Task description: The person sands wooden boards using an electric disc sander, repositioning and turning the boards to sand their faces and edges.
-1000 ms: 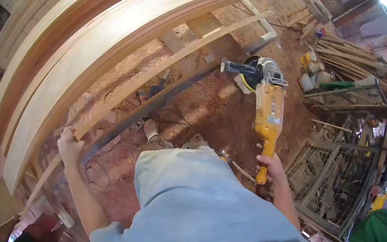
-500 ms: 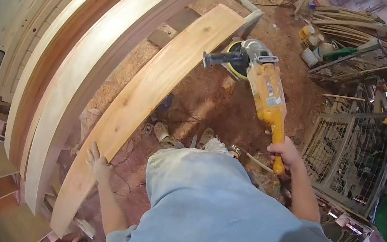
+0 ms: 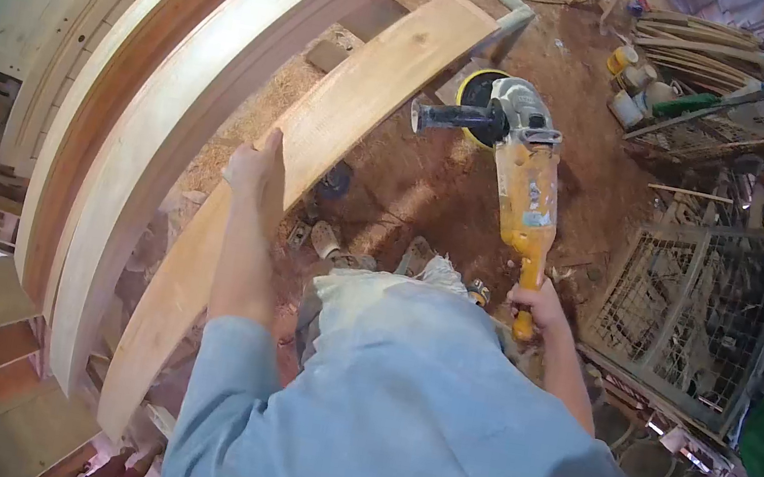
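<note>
My right hand (image 3: 539, 305) is closed around the rear handle of a yellow angle grinder (image 3: 527, 187). Its black side handle (image 3: 456, 118) points left, and a round yellow-edged disc (image 3: 485, 95) shows behind the grey head. The tool is held to the right of a long curved wooden board (image 3: 366, 86), apart from it. Across that board reaches my left hand (image 3: 256, 164), its fingers curled over the far edge and partly hidden. The board's far end meets a pale wooden support (image 3: 511, 21).
Large curved timber pieces (image 3: 193, 74) stand left of the board, with panelled doors (image 3: 101, 24) beyond. On the right are a metal mesh frame (image 3: 683, 296), paint buckets (image 3: 631, 83) and stacked wood strips (image 3: 730, 59). Sawdust covers the brown floor (image 3: 411, 183).
My left hand has moved up along the board from its near part and now curls over the far edge. The grinder has shifted slightly down in view, still in my right hand.
</note>
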`<control>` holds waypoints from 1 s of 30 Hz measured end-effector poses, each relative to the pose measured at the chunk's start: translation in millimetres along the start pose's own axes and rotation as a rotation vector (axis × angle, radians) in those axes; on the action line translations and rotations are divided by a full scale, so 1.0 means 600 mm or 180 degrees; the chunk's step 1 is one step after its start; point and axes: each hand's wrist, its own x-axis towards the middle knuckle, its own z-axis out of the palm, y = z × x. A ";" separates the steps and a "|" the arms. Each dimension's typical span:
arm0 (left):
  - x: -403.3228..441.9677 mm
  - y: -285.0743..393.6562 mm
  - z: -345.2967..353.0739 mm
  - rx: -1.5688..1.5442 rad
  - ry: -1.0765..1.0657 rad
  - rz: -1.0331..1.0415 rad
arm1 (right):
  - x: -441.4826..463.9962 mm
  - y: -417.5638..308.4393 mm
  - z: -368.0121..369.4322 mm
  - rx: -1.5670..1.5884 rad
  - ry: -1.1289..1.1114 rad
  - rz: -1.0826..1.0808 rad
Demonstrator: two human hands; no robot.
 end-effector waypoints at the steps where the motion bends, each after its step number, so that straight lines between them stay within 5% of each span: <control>1: 0.009 -0.007 0.007 -0.0003 -0.0023 -0.0010 | 0.023 0.024 -0.016 -0.0026 0.0090 -0.0001; 15: 0.029 -0.037 0.026 -0.0223 -0.0711 0.0365 | 0.089 -0.003 -0.099 -0.0718 -0.0078 -0.0150; 16: 0.015 -0.032 0.033 -0.0220 -0.0350 0.0372 | 0.066 -0.017 -0.093 -0.0739 -0.0079 -0.0136; 19: -0.028 0.019 0.039 -0.0803 0.0355 0.1261 | 0.006 -0.068 -0.054 -0.0426 0.0154 -0.0070; 23: -0.169 0.226 -0.044 -0.2422 -0.0210 0.1877 | -0.057 -0.126 -0.014 -0.0556 0.0200 0.0250; 25: -0.204 0.314 -0.070 -0.1001 -0.0113 0.3448 | -0.079 -0.138 -0.002 -0.0776 0.0326 0.0501; 26: -0.215 0.357 -0.074 -0.1033 -0.0162 0.3470 | -0.092 -0.159 0.021 -0.0692 0.0326 0.0308; 28: -0.220 0.434 -0.072 0.0625 -0.1796 0.2883 | -0.097 -0.150 0.009 -0.0838 0.0246 0.0373; 30: -0.181 0.477 -0.020 0.0628 -0.2257 0.2919 | -0.103 -0.154 0.018 -0.1091 0.0403 0.0550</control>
